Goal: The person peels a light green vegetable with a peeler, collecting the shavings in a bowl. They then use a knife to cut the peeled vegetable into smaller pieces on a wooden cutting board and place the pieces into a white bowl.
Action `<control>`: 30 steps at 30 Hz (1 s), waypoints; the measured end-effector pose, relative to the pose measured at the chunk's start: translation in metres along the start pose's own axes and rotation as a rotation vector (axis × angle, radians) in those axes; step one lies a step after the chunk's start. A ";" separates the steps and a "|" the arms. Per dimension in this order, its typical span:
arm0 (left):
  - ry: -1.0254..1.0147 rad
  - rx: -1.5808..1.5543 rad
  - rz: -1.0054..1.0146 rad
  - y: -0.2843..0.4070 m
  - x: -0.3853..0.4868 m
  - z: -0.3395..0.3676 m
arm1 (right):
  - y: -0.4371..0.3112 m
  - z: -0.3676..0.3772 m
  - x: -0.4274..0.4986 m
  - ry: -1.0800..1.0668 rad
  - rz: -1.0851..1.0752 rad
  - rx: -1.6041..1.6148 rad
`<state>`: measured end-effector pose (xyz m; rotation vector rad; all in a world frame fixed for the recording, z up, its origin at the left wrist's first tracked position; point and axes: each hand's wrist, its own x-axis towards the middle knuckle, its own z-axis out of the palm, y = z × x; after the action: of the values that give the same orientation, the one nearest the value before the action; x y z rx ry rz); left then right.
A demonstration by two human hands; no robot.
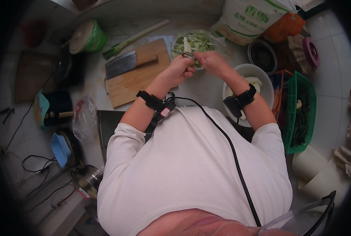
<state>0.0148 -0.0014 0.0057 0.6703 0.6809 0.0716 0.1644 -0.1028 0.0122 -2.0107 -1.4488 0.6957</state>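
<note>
Both hands meet over a clear plastic bag (pixel 219 44) of pale green peelings (pixel 202 39) on the counter. My left hand (pixel 179 69) has its fingers curled around a pale vegetable piece (pixel 187 45), whose tip points away from me. My right hand (pixel 212 62) grips a small metal peeler (pixel 189 55), which lies across the piece. Fingers hide the peeler's handle and the lower part of the vegetable. Under my right forearm sits a white bowl (pixel 268 97) with pale peeled pieces (pixel 253 81) inside.
A cleaver (pixel 120 65) rests on a wooden cutting board (pixel 140 85), left of my hands. Behind it lies a leek (pixel 140 34). A printed white sack (pixel 246 20) stands at the back right. To the right are a dark round bowl (pixel 262 56) and a green plastic basket (pixel 309 118).
</note>
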 end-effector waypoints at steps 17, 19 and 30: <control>-0.002 0.150 0.166 -0.001 0.004 0.000 | -0.004 0.011 0.012 0.370 -0.203 -0.266; -0.003 0.140 0.179 0.002 0.004 0.003 | -0.010 0.013 0.012 0.381 -0.129 -0.205; -0.145 0.022 -0.039 -0.006 -0.020 0.014 | 0.010 -0.015 0.022 0.423 0.065 -0.255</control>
<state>0.0068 -0.0191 0.0217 0.6761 0.5561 -0.0203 0.1877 -0.0864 0.0143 -2.2338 -1.2688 0.0951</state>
